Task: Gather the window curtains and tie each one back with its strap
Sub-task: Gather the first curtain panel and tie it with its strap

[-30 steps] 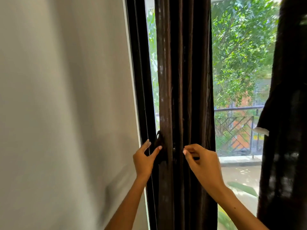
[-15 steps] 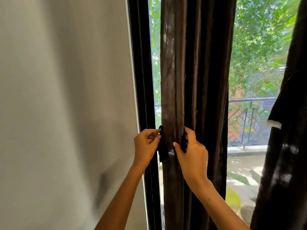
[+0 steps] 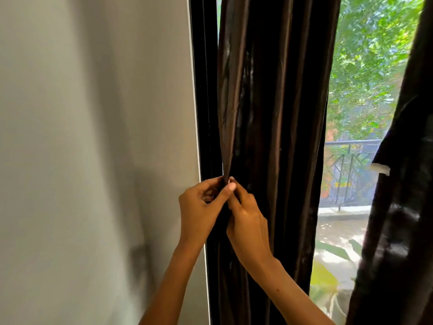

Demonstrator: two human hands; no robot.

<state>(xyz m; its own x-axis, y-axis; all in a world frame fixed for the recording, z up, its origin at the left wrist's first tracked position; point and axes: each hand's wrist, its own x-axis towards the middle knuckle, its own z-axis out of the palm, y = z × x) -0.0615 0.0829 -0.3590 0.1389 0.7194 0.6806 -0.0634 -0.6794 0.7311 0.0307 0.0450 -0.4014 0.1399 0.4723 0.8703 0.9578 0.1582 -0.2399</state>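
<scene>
Fabric of the gathered dark brown curtain [image 3: 276,113] narrows to a tight fold just beside the black window frame [image 3: 203,90], and that fold runs down between the fingertips of both hands. The left hand [image 3: 201,212] sits against the frame's lower stretch, fingers curled and thumb stretched up, pinching the fold's left edge. The right hand [image 3: 248,226] lies just right of it, touching it, back of the hand toward the camera, its fingers curled in and pinching the same fold from the right. Any strap there is hidden by the fingers and dark cloth, so I cannot tell whether either hand has hold of it. Both forearms rise from below, meeting in front of the frame. Farther right of the frame hangs a 2nd dark curtain [image 3: 403,184], well apart, with a white tag [image 3: 381,169] on its edge. Left of the frame is a plain grey wall [image 3: 93,137].
</scene>
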